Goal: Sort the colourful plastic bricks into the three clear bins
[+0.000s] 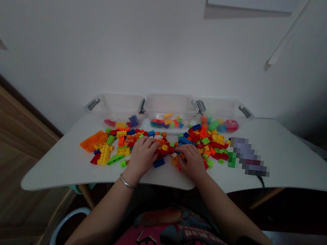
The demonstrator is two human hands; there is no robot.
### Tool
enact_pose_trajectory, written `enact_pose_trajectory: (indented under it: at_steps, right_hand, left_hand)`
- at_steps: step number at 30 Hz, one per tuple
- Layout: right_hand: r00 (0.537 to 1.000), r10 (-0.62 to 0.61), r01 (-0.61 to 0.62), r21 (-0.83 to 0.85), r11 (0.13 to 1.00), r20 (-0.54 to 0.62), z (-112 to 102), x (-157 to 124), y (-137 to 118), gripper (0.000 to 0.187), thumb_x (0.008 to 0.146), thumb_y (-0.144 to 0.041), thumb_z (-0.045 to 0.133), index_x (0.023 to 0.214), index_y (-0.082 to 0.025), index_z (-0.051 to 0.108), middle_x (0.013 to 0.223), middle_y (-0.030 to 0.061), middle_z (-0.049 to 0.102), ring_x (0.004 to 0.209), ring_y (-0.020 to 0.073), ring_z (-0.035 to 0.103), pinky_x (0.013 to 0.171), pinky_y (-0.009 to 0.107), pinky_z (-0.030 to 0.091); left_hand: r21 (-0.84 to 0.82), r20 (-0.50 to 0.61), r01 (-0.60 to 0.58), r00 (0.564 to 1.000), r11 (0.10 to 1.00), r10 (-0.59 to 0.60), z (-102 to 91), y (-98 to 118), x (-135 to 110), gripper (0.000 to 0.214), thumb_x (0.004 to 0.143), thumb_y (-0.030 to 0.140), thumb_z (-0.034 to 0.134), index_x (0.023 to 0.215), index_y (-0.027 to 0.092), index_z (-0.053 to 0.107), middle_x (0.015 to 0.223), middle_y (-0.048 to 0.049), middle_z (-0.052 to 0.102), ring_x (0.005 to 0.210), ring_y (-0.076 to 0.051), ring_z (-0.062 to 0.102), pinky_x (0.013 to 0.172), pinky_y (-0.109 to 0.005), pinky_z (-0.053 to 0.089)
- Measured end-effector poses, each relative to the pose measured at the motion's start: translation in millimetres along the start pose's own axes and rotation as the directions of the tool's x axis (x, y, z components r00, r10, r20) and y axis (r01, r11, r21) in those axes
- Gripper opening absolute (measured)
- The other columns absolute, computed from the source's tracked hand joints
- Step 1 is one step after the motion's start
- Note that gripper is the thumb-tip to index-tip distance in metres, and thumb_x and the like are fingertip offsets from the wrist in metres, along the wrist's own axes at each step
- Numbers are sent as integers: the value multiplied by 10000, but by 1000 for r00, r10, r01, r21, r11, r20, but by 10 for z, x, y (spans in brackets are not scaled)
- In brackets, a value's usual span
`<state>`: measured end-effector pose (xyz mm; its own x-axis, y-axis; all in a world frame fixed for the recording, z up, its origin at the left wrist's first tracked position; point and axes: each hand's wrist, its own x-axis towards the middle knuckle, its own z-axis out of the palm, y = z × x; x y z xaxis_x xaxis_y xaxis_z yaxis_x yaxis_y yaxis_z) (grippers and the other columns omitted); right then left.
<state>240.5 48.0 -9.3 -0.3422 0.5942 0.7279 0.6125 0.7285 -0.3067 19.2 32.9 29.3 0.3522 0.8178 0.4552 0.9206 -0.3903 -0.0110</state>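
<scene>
Both my hands rest on a white table (289, 160) in a spread of coloured plastic building bricks (208, 141). My left hand (143, 154), with a bracelet at the wrist, has its fingers curled on a red brick piece (166, 150) lying between the hands. My right hand (190, 161) is also curled, its fingertips at the same red piece and at small orange bricks (174, 161). A blue brick (159, 163) lies just below the red piece.
Three clear plastic bins stand along the wall: the left bin (118, 105), the middle bin (171, 107) and the right bin (224, 109), each holding a few bricks. An orange plate (93, 140) lies at the left. A blurred-out object (248, 155) lies to the right.
</scene>
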Motion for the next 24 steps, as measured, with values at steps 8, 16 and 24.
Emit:
enact_pose_trajectory:
  at_steps: [8, 16, 24]
  right_hand:
    - [972, 159, -159, -18, 987, 171, 11, 246, -111, 256, 845, -229, 647, 1099, -205, 625, 1080, 99, 703, 1024, 266, 642, 920, 430, 494]
    - [949, 191, -191, -25, 981, 251, 110, 345, -157, 121, 819, -190, 677, 937, -212, 664, 989, 61, 726, 935, 225, 661, 863, 367, 501]
    - [948, 219, -206, -80, 975, 230, 122, 427, -159, 62, 791, -180, 675, 832, -219, 651, 949, 56, 724, 915, 232, 654, 846, 368, 507]
  left_hand:
    - [-54, -47, -47, 998, 997, 45, 97, 15, 8, 230, 833, 151, 593, 1034, 223, 679, 1059, -105, 621, 1102, -281, 529, 965, -440, 475]
    - [-118, -63, -39, 998, 992, 31, 122, 26, -20, 243, 821, 144, 590, 1044, 211, 660, 1282, -111, 610, 1209, -279, 529, 1042, -467, 419]
    - [-139, -44, 27, 998, 990, -33, 115, 21, -1, 449, 793, 152, 624, 1238, 198, 586, 1308, -113, 619, 1195, -282, 549, 1063, -473, 386]
